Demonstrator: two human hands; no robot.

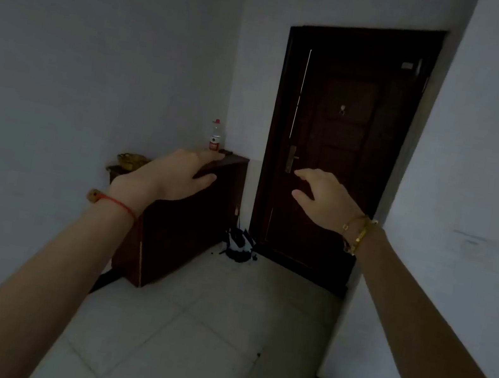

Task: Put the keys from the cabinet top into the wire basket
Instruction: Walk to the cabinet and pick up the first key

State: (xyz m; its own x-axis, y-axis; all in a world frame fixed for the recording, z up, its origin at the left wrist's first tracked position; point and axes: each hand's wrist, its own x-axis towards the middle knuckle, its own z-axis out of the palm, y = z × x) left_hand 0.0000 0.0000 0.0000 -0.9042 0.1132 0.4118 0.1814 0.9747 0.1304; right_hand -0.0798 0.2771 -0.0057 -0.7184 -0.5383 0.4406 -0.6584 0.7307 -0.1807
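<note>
Both the left hand (177,176) and right hand (323,198) are spread, empty; a dark item, possibly the keys (225,152), lies beyond the left fingertips on the cabinet (188,224) top.

Count, dim hallway, head view:
2 bare hands (left hand (174,172), right hand (326,199)), both empty with fingers spread; 1 dark cabinet (190,212); 1 bottle (215,136); 1 yellowish basket (131,160); 1 door (341,151); keys not discernible.
</note>
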